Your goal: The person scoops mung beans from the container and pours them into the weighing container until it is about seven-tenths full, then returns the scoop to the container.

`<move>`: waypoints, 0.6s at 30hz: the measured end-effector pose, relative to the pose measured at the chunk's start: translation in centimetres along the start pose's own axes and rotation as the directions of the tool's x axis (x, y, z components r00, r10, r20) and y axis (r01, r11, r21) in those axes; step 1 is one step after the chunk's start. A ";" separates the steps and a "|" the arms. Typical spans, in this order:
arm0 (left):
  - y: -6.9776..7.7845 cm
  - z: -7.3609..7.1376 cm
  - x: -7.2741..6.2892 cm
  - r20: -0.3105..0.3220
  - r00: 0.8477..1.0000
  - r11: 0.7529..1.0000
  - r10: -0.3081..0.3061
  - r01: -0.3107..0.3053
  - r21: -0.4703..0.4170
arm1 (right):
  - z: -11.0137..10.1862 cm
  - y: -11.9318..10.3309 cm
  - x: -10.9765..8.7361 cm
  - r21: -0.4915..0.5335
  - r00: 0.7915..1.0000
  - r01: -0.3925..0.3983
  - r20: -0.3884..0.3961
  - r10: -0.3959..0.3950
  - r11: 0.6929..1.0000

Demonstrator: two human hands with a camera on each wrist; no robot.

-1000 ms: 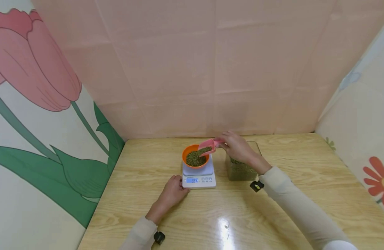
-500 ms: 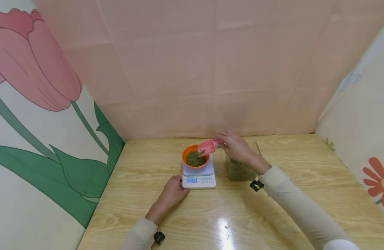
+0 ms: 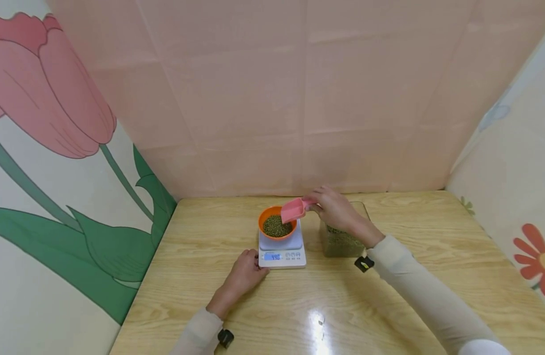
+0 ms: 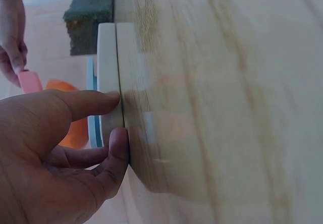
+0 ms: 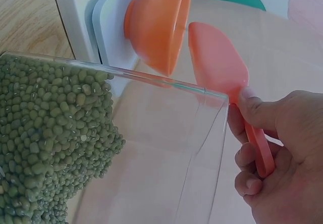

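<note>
My right hand (image 3: 336, 209) grips the handle of a pink scoop (image 3: 293, 210), tilted over an orange bowl (image 3: 262, 217). Green mung beans (image 3: 277, 226) lie in the bowl, and I see none in the scoop in the head view. The bowl stands on a white kitchen scale (image 3: 283, 261) with a lit display that seems to read 490. At the scale's front left corner, my left hand (image 3: 244, 271) holds the edge; its thumb presses the front side in the left wrist view, with curled fingers (image 4: 119, 142) against the corner.
A clear square container (image 5: 166, 85) of mung beans (image 5: 50, 108) stands right of the scale, under my right forearm. Everything rests on a wooden table (image 3: 188, 231). Behind it rises a pink cloth-like backdrop (image 3: 254, 98), with painted walls at both sides.
The beans in the scoop have slid into the bowl, and the scoop has tipped further. The scale's reading has climbed from about 384 through 438 to 490. My left hand stays put.
</note>
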State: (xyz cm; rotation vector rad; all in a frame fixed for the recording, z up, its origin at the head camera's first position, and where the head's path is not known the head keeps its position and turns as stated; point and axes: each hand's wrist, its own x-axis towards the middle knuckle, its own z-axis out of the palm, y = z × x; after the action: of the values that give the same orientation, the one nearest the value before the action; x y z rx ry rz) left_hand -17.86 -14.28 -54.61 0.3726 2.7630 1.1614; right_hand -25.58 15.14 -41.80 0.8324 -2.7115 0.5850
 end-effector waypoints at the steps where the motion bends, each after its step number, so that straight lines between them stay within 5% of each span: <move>1: 0.0 0.0 0.0 -0.001 1.000 1.000 0.002 -0.002 0.000 | 0.0 0.0 0.0 -0.001 1.000 -0.004 0.002 0.004 1.000; 18: 0.0 0.0 0.0 0.009 1.000 1.000 -0.006 0.006 -0.016 | -0.1 0.1 -0.7 -0.012 1.000 -0.027 -0.002 0.027 1.000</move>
State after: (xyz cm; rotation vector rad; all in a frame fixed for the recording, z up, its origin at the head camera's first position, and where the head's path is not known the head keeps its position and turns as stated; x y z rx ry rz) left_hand -17.86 -14.26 -54.63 0.3665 2.7437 1.1765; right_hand -25.10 15.58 -42.01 0.7929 -2.7258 0.5749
